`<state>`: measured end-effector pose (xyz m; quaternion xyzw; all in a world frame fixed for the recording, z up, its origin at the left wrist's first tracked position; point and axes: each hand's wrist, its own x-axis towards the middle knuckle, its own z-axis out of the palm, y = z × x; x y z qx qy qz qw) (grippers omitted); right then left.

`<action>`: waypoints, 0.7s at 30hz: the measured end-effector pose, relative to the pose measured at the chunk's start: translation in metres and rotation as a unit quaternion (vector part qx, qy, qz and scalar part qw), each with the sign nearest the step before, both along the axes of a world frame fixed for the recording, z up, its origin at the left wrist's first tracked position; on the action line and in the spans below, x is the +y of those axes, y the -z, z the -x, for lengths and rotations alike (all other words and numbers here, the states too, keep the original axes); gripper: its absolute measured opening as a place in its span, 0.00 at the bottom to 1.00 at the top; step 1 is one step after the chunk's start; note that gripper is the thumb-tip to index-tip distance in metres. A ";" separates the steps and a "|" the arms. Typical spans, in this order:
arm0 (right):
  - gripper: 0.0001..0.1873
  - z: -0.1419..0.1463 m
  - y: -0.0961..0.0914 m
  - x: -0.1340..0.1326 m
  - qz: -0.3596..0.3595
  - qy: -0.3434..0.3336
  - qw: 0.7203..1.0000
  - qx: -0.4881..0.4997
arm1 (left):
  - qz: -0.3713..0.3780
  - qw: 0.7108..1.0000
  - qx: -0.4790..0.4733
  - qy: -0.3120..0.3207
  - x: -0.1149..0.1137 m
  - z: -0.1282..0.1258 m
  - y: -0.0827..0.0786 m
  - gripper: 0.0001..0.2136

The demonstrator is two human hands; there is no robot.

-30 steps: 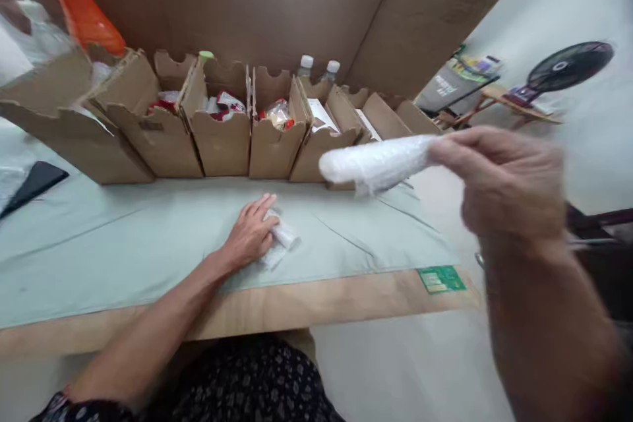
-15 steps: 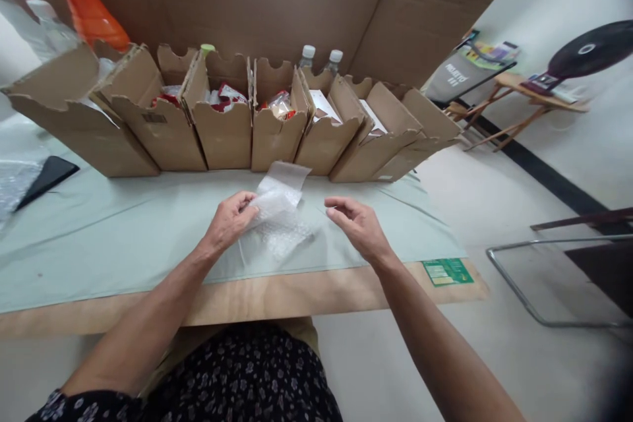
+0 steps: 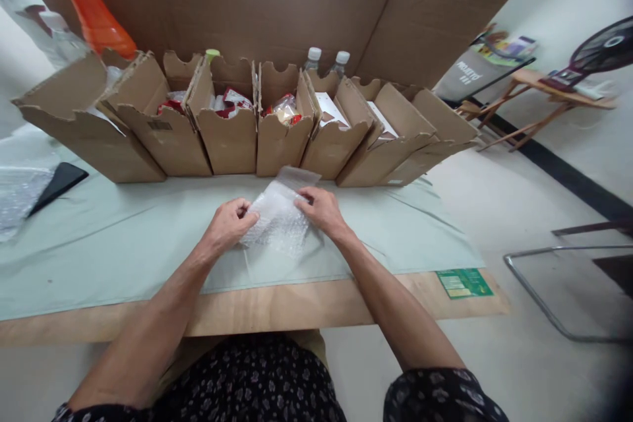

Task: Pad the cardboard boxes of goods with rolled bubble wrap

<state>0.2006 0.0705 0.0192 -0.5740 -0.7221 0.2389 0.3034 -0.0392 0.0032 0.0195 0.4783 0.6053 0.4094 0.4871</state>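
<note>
A clear bubble wrap bag (image 3: 281, 214) is held just above the cloth-covered table (image 3: 163, 244), its upper flap pointing away from me. My left hand (image 3: 230, 223) pinches its left edge between thumb and fingers. On the opposite edge, my right hand (image 3: 320, 210) is closed with thumb and fingertips on the plastic. Whether anything lies inside the bag cannot be made out.
Behind the bag stands a row of cardboard boxes (image 3: 232, 145) with packets and white cartons in them. An orange bottle (image 3: 101, 23) rises at the back left. More bubble wrap (image 3: 22, 194) and a dark flat object (image 3: 62, 181) lie at far left. A green card (image 3: 463, 283) sits on the wooden edge.
My right hand has moved left and taken hold of the bag's right edge; before, it hung apart from it. The bag is now spread between both hands.
</note>
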 end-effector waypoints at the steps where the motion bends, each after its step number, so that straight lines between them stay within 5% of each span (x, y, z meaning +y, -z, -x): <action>1: 0.10 -0.005 -0.005 -0.002 -0.010 0.009 1.000 0.004 | 0.009 1.000 -0.016 -0.010 0.001 0.001 0.001 0.15; 5: 0.19 -0.019 -0.029 -0.026 -0.101 0.080 0.989 0.078 | 0.040 0.995 -0.084 -0.022 0.003 0.002 0.004 0.25; 8: 0.21 0.002 -0.032 -0.052 -0.134 0.087 0.980 0.115 | 0.056 0.992 -0.116 -0.008 0.002 -0.004 0.003 0.30; 12: 0.16 0.048 -0.014 -0.079 0.049 -0.060 0.983 0.168 | 0.059 0.988 -0.138 0.034 -0.002 -0.008 0.000 0.36; 15: 0.15 0.048 -0.018 -0.085 0.147 -0.159 0.955 0.201 | 0.046 0.993 -0.094 0.058 -0.002 -0.003 -0.001 0.38; 17: 0.14 0.025 -0.040 -0.079 0.106 -0.127 0.967 0.194 | 0.033 0.997 -0.025 0.062 -0.001 0.002 -0.001 0.35; 21: 0.11 -0.033 -0.115 -0.029 -0.116 -0.014 0.991 0.067 | 0.000 0.989 0.136 0.054 0.000 0.004 0.001 0.30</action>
